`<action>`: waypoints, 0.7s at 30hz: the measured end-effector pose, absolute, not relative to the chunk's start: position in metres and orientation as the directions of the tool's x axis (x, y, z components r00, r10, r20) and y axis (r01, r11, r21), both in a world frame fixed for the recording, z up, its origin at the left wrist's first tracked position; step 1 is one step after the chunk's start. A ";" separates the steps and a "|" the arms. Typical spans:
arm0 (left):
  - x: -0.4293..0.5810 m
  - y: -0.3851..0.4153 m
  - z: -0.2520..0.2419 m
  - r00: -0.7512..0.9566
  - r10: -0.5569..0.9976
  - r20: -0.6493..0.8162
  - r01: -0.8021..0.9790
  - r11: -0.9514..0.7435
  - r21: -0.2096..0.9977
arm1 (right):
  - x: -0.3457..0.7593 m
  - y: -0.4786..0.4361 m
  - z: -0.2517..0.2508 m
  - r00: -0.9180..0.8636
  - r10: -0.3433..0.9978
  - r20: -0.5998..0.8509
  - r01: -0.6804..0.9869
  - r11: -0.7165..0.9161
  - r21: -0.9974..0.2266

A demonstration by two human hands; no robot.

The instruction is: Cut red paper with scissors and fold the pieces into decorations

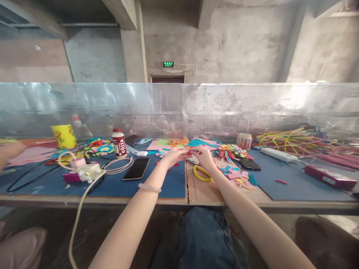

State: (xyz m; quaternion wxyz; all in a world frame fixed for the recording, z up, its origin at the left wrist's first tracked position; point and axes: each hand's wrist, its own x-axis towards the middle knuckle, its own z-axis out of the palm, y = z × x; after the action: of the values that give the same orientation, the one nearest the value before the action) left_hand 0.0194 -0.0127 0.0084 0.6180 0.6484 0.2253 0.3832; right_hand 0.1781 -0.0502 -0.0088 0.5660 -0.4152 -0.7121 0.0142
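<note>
Both my hands meet over the middle of the table, fingertips pinched on a small red paper piece that they largely cover. My left hand, with a pale bangle on its wrist, grips it from the left. From the right, my right hand holds the same piece. Just below my right hand lies a yellow-handled pair of scissors. More red scraps rest on the blue mat under my left hand. Coloured paper sheets lie behind the hands.
A phone, a Costa bottle, cables and a power strip are on the left. Paper strips, a second phone, a jar and pipe cleaners are on the right. Another person's hand shows far left.
</note>
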 end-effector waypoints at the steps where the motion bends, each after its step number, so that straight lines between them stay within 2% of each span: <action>1: 0.019 -0.013 0.009 0.602 0.768 0.218 -0.176 -0.138 0.975 | 0.178 -0.050 -0.009 -0.013 0.608 0.794 0.576 0.654 -0.491; 21: 0.020 -0.010 0.007 0.586 0.785 0.202 -0.147 -0.143 0.979 | 0.178 -0.052 -0.008 -0.014 0.612 0.791 0.572 0.654 -0.495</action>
State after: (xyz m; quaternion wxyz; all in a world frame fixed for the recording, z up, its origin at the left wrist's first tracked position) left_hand 0.0197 -0.0101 0.0074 0.6071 0.6515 0.2449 0.3835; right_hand 0.1778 -0.0516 -0.0084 0.5658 -0.4156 -0.7119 0.0175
